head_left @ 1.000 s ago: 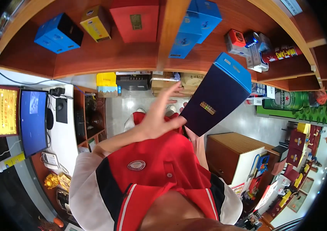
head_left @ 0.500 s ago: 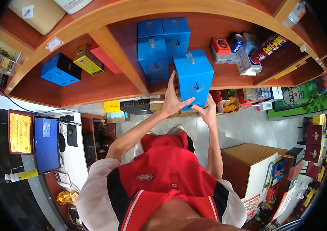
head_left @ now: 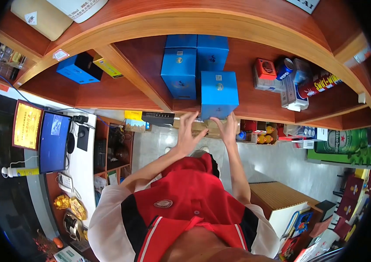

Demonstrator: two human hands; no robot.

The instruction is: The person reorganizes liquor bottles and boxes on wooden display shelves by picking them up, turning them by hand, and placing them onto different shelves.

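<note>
A blue box (head_left: 219,95) with a small seal stands upright at the front of the wooden shelf (head_left: 259,114). Just below its lower left corner is my left hand (head_left: 187,134), fingers apart and holding nothing; its fingertips are close to the box, and I cannot tell if they touch. My right hand (head_left: 226,131) is at the box's lower front edge, thumb and fingers spread, fingertips at or against the box. Behind and left of it stand more blue boxes: one in front (head_left: 179,72) and others farther back (head_left: 213,53).
Right on the same shelf are a red box (head_left: 265,68), a Pepsi can (head_left: 284,68) and a red Swirl-Wind canister (head_left: 318,85). An upright divider (head_left: 137,78) separates a compartment with a blue-and-black box (head_left: 79,70). A monitor (head_left: 55,142) stands on the left desk.
The blue box has gone from between my hands, tilted at the shelf front, to standing on the shelf. Both hands have lowered and loosened from its sides. The view has shifted.
</note>
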